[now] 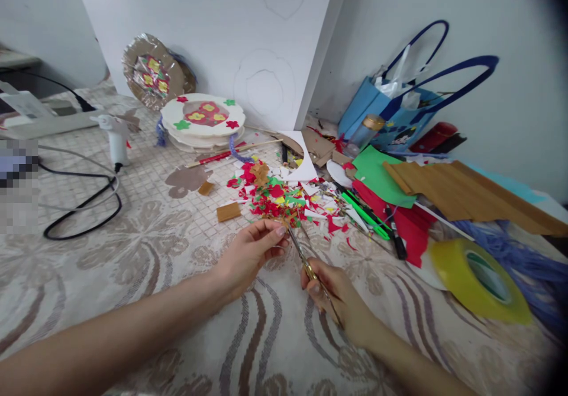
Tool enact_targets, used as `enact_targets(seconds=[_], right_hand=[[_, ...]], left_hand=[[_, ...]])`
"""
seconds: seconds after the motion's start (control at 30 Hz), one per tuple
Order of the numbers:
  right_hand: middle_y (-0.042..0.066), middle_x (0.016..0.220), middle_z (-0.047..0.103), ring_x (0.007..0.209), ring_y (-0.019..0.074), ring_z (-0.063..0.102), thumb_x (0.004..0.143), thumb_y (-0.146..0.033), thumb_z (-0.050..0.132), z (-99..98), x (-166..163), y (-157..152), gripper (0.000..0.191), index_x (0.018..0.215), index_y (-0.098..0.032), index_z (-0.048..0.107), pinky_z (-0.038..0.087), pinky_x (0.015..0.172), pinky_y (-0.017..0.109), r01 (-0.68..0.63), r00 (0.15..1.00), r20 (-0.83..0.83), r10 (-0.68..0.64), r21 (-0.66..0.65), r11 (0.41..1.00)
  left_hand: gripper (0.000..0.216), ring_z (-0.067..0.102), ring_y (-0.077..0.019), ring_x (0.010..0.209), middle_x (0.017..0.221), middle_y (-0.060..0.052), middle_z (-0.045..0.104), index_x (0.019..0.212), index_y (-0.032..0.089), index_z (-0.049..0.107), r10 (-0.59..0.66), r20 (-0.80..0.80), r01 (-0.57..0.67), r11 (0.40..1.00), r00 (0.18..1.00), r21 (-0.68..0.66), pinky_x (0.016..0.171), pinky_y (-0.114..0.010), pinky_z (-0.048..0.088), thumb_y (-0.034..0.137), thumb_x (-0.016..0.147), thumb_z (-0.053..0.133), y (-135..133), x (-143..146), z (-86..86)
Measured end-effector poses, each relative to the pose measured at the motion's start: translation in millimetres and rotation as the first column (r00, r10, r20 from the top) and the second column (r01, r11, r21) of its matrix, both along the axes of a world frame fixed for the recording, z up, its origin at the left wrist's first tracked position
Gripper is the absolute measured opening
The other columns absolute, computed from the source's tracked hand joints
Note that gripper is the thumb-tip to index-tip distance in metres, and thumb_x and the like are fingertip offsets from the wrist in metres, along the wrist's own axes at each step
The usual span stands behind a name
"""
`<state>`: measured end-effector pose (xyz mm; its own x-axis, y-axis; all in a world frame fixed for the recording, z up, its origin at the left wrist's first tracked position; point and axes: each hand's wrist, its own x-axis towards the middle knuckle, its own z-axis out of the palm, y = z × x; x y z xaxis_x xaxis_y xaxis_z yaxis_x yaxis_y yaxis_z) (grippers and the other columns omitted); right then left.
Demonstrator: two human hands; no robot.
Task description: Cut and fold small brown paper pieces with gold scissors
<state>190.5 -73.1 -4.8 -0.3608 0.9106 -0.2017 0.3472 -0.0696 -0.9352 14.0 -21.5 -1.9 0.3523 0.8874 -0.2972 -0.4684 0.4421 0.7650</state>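
My right hand (332, 292) grips a pair of scissors (306, 264), their blades pointing up and away toward my other hand. My left hand (261, 243) is closed in a pinch beside the blade tips; whatever sits between thumb and fingers is too small to make out. Just beyond both hands lies a heap of cut paper scraps (277, 198) in red, green, white, yellow and brown. Left of the heap rests a small brown paper rectangle (228, 212), with a smaller brown piece (206, 188) behind it.
Behind stand a decorated white round box (202, 138), a cardboard disc (144, 91) and a white board (204, 23). A glue gun (114, 138) with its cable is at left. At right are a tape roll (481, 280), brown crepe paper (470, 195) and a blue bag (368, 106).
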Motion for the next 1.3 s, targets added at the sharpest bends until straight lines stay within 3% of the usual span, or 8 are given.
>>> enact_targets(seconds=[0.7,1.3], right_hand=[[-0.004,0.052,0.039,0.048,0.0117,0.036,0.086,-0.053,0.043,-5.3,2.3,-1.3,0.037,0.068,-0.021,0.041,0.027,0.045,0.022,0.001,0.994,0.111,-0.012,0.094,0.996],[-0.003,0.059,0.041,0.054,0.0115,0.036,0.084,-0.061,0.039,5.1,-0.3,-1.4,0.045,0.070,-0.018,0.043,0.027,0.050,0.024,-0.038,0.990,0.142,0.024,0.093,0.995]], left_hand=[[0.018,0.053,-0.0093,0.069,0.072,0.001,0.058,0.076,0.015,0.061,-0.007,-0.030,0.007,1.000,1.000,0.020,0.065,-0.022,0.042,0.031,0.074,0.069,-0.8,1.5,-0.9],[0.014,0.052,-0.0084,0.068,0.073,0.001,0.056,0.077,0.015,0.057,0.003,-0.040,-0.002,0.999,0.999,0.046,0.066,-0.021,0.041,0.027,0.077,0.065,-4.0,2.8,0.6]])
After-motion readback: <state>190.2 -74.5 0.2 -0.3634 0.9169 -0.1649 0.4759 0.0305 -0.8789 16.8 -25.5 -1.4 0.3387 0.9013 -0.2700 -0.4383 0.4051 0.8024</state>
